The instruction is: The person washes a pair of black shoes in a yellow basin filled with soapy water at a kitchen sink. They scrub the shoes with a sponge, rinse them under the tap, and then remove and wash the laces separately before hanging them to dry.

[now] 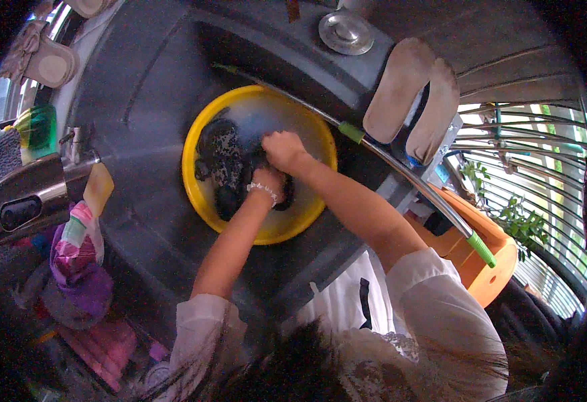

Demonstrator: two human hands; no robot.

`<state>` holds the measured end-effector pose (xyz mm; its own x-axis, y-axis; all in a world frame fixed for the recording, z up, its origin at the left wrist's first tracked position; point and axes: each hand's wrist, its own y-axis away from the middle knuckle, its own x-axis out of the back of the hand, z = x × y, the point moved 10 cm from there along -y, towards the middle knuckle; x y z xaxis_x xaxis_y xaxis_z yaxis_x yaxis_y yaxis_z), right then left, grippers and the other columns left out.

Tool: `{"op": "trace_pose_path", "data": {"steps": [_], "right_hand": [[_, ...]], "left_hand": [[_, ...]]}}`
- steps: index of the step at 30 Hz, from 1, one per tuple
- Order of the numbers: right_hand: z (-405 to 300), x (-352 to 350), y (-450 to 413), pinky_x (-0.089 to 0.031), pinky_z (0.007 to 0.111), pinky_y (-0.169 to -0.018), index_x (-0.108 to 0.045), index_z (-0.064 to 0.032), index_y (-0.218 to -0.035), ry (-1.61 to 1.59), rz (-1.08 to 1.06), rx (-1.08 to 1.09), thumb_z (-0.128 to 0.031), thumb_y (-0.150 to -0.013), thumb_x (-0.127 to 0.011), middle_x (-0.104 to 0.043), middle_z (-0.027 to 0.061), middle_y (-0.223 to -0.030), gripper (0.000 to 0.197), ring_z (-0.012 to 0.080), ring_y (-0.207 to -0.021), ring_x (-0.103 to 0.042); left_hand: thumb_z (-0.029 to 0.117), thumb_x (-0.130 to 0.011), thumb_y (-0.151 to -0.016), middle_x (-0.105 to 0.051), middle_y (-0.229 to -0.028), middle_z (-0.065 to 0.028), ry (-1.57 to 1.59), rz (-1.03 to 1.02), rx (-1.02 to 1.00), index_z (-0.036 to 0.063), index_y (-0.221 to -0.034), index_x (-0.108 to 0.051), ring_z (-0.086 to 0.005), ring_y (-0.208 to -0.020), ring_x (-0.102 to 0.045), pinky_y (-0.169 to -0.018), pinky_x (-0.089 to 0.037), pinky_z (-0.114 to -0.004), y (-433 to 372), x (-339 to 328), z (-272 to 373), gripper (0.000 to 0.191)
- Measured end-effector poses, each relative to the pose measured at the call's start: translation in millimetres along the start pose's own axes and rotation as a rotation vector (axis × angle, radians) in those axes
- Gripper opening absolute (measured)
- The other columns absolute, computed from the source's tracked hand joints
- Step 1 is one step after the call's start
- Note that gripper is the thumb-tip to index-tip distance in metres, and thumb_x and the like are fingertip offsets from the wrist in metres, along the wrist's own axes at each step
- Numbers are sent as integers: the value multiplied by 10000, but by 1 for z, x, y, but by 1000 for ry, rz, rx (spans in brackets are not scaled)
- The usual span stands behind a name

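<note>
A round yellow plastic basin (191, 201) of cloudy water stands before me on the dark grey surface. A black shoe with light speckles (226, 145), seemingly wet, lies in its left half. My left hand (268, 182), a pale bracelet at its wrist, reaches into a second dark item (287, 197), which looks like another shoe; its fingers are hidden. Just beyond it, my right hand (284, 151) is curled into a fist at the top of that item. Whatever lies inside the fist cannot be made out.
A metal pole with green grips (399, 168) slants past the basin's far right rim. Beyond it are two insoles (399, 90) and a round metal lid (346, 32). An orange plastic container (489, 271) stands at right. On the left are a metal faucet (22, 201) and a yellowish sponge (98, 188).
</note>
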<state>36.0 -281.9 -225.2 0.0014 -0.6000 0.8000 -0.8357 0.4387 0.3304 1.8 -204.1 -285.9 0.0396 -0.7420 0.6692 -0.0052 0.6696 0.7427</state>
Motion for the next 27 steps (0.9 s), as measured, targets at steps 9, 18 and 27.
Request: {"op": "trace_pose_path", "data": {"steps": [9, 18, 27], "right_hand": [[-3, -1, 2, -503, 422, -702, -627, -43, -785, 40, -20, 5, -110, -693, -544, -632, 166, -844, 140, 328, -787, -622], [-3, 0, 0, -505, 413, -701, -636, -47, -776, 29, 2, -6, -111, -693, -555, -635, 166, -831, 133, 326, -788, -623], [9, -1, 2, -520, 384, -700, -664, -83, -827, 34, -25, -66, -123, -729, -569, -649, 118, -889, 142, 276, -846, -631]], "left_hand": [[398, -638, -650, -448, -1289, -88, -93, -82, -50, 173, -1268, -415, -256, -1189, -420, -954, -375, -389, 1, -3, 4, 695], [329, -660, -643, -408, -1327, -67, 3, -86, -55, 166, -1284, -389, -252, -1215, -382, -993, -337, -343, -6, -8, 3, 714], [206, -616, -743, -501, -1202, -174, 1222, 442, 388, 17, -1161, -481, -327, -1125, -457, -924, -371, -373, 20, 4, -7, 478]]}}
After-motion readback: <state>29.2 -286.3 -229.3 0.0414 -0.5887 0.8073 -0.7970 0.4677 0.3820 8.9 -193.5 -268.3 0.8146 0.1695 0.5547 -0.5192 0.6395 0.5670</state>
